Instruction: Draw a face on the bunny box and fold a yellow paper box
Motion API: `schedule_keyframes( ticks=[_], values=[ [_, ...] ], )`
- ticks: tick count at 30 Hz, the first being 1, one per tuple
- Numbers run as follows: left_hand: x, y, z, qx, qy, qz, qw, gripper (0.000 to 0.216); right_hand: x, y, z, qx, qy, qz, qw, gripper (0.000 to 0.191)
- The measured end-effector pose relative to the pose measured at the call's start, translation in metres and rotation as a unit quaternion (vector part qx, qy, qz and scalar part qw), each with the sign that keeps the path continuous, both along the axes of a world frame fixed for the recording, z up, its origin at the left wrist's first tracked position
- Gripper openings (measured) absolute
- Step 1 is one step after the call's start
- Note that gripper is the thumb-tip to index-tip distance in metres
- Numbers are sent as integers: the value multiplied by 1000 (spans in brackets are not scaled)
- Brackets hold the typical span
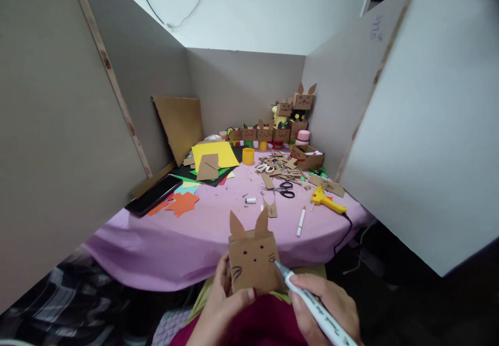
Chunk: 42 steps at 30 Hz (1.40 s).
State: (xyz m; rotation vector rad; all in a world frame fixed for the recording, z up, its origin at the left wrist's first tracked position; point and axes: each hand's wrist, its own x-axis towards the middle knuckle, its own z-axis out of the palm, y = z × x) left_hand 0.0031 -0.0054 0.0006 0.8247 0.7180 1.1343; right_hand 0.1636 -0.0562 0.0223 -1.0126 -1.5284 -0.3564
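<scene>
My left hand [230,296] is closed around the lower left of a brown cardboard box [255,270], holding it over my lap at the table's front edge. Two pointed cardboard ears stand on top of the box. Its front bears drawn dark eyes, a small nose dot and whisker lines on both sides. In my right hand [325,299] is a white marker [312,304] with a grey tip. That tip is at the whiskers on the box's right side; whether it touches the cardboard I cannot tell. Beyond the box lies a small marker cap [250,200].
On the pink-covered table [218,231] lie a yellow glue gun [327,200], black-handled scissors [286,190], another marker [301,222], cardboard scraps [278,165], coloured sheets [214,153] and a phone [156,195]. Several cardboard animal heads [265,133] stand at the back. Grey panels [245,80] enclose the table.
</scene>
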Motion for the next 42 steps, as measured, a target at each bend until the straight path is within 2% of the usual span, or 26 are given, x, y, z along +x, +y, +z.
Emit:
schedule_keyframes(
  ticks=[3,10,16,20,33,42],
  values=[
    [0,0,2,3,-1,-6,1000,97,7,-4,-2,-19,-11,-15,1000,18],
    [1,0,5,20,38,15,999,96,5,-1,2,-32,-45,19,998,20],
    [1,-3,9,9,34,4,999,95,-2,6,-1,26,12,10,1000,16],
    [0,-3,11,16,32,-3,999,91,0,3,4,-17,-22,41,999,21],
    [2,-2,8,9,27,16,999,93,8,-4,-2,-36,-5,-35,999,17],
    [2,-3,10,3,27,16,1000,89,-2,3,-4,7,10,19,1000,18]
  ],
)
